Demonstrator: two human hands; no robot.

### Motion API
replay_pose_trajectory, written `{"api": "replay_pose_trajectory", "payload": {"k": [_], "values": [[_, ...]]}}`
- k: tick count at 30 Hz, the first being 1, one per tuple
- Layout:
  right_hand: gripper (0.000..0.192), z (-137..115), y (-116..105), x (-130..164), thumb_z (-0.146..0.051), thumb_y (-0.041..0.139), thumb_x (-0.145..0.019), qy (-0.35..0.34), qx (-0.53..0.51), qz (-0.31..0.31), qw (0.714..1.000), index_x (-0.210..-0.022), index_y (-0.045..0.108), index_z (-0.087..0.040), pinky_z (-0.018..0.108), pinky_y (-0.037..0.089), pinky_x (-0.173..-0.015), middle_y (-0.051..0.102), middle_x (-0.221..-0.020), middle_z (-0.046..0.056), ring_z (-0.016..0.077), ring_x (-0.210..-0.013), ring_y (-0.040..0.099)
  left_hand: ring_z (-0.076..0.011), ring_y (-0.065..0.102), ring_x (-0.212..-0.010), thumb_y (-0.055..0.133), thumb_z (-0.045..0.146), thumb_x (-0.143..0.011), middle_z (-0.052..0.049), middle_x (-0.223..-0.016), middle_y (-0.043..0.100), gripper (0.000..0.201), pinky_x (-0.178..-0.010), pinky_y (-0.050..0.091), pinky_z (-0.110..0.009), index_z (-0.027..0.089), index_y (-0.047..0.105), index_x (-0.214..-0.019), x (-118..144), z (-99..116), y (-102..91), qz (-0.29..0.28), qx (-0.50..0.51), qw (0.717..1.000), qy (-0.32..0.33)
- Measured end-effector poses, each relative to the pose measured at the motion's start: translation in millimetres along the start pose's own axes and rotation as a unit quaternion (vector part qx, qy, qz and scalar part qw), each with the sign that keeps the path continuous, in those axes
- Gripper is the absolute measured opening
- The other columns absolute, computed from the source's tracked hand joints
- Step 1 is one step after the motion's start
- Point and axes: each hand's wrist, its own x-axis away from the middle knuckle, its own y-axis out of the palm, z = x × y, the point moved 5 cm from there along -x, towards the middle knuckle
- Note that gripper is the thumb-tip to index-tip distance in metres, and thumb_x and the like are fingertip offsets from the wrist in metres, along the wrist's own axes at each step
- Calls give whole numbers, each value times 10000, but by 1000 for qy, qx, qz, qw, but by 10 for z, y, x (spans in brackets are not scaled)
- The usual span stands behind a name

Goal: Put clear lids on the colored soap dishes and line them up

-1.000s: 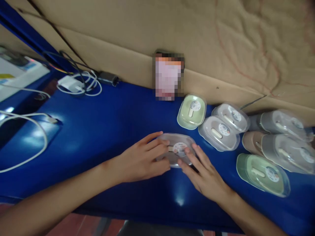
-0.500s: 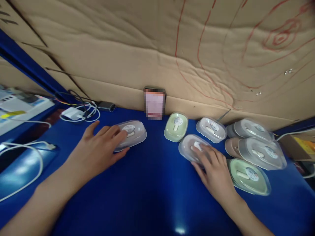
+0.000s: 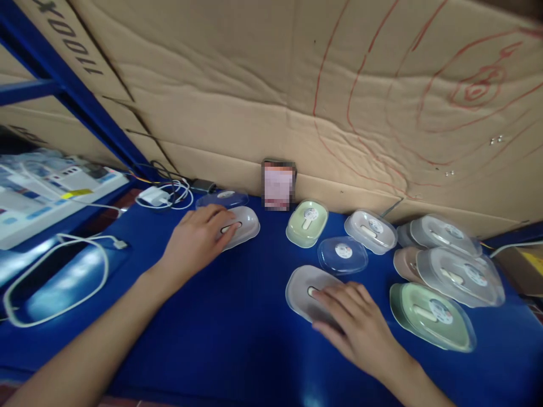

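My left hand (image 3: 199, 237) is closed over the left end of a pale grey oval plastic dish (image 3: 248, 223) with a small slot in its top. Behind that dish lies a clear lid (image 3: 223, 198) with a round label. Nearer to me, my right hand (image 3: 354, 322) grips the right side of another grey oval dish (image 3: 303, 288), thumb along its near edge. Its far right end is hidden by the fingers. Just beyond it, a second clear lid (image 3: 343, 254) rests on the blue surface. A green lidded dish (image 3: 307, 223) stands between and behind the two hands.
At the right are a grey lidded dish (image 3: 371, 230), stacked grey dishes (image 3: 458, 274) and a green dish (image 3: 428, 314). A blurred-out phone-like object (image 3: 278, 186) leans on the cardboard wall (image 3: 212, 85). White cables (image 3: 102, 271), a charger (image 3: 155, 196) and power strips (image 3: 85, 192) lie left.
Both clear lids now lie apart, behind their grey dishes. My right hand has come nearer to me with its dish. The whole view has shifted a little.
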Motion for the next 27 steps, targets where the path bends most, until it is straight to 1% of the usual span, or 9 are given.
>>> {"api": "replay_pose_trajectory", "payload": {"k": [2, 5, 10, 14, 19, 21, 24, 25, 27], "values": [[421, -101, 49, -7, -433, 597, -1075, -18, 6, -34, 999, -1397, 659, -170, 480, 559, -981, 765, -1245, 113, 284, -1110, 722, -310, 751, -1076, 560, 429, -1065, -122, -1213, 747, 288, -935, 623, -476, 204, 711, -1164, 49, 87, 53, -13, -11, 1000, 6], [372, -127, 63, -16, -364, 576, -1092, -11, -24, -48, 999, -1414, 642, -189, 440, 563, -993, 770, -1279, 90, 246, -1115, 733, -338, 758, -1095, 618, 368, -1034, -155, -1225, 765, 262, -959, 613, -501, 199, 729, -1201, 105, 190, 153, -41, 2, 999, 32], [352, -117, -6, -71, -333, 552, -1108, -22, -70, -55, 996, -1431, 611, -209, 412, 554, -1017, 766, -1336, 60, 217, -1153, 737, -329, 772, -1080, 544, 370, -1080, -131, -1174, 799, 299, -966, 614, -493, 185, 741, -1209, 109, 187, 207, -71, 58, 995, 30], [387, -156, -106, -212, -275, 514, -1115, -64, -107, -69, 990, -1490, 560, -192, 410, 544, -1061, 763, -1349, 87, 216, -1202, 728, -334, 773, -1075, 485, 353, -1101, -135, -1174, 804, 333, -967, 602, -503, 176, 742, -1217, 90, 143, 158, -39, 50, 998, 6], [405, -107, -136, -593, -310, 536, -1109, -32, -165, -86, 982, -1507, 572, -247, 421, 552, -1068, 755, -1349, 82, 219, -1209, 717, -370, 740, -1154, 510, 272, -1082, -153, -1261, 766, 310, -945, 586, -524, 158, 693, -1304, 99, 182, 93, 18, 30, 999, -6], [390, -94, -95, -774, -324, 538, -1110, -33, -166, -103, 980, -1491, 601, -267, 441, 542, -1093, 750, -1362, 72, 225, -1241, 701, -361, 729, -1169, 501, 194, -1068, -152, -1281, 753, 317, -970, 574, -522, 155, 672, -1331, 115, 253, 65, 38, 30, 999, 14], [381, 12, -29, -1001, -273, 512, -1111, -64, -167, -134, 975, -1472, 633, -296, 453, 493, -1179, 699, -1461, 55, 221, -1384, 625, -320, 724, -1157, 456, 94, -1046, -145, -1272, 747, 342, -975, 568, -481, 156, 672, -1304, 151, 391, 5, 58, 59, 995, 58], [412, 103, -14, -1061, -219, 492, -1104, -65, -158, -137, 976, -1483, 626, -307, 464, 463, -1213, 665, -1510, 48, 219, -1444, 579, -303, 720, -1154, 445, 81, -1047, -138, -1267, 745, 343, -975, 567, -461, 161, 676, -1288, 169, 455, -16, 57, 79, 992, 84], [573, 378, 19, -1155, -76, 450, -1045, -21, -108, -134, 985, -1553, 559, -319, 534, 380, -1273, 561, -1624, 49, 236, -1557, 458, -283, 702, -1173, 459, 132, -1073, -124, -1271, 737, 303, -1001, 558, -440, 177, 676, -1280, 224, 621, -46, 38, 127, 978, 162]]}}
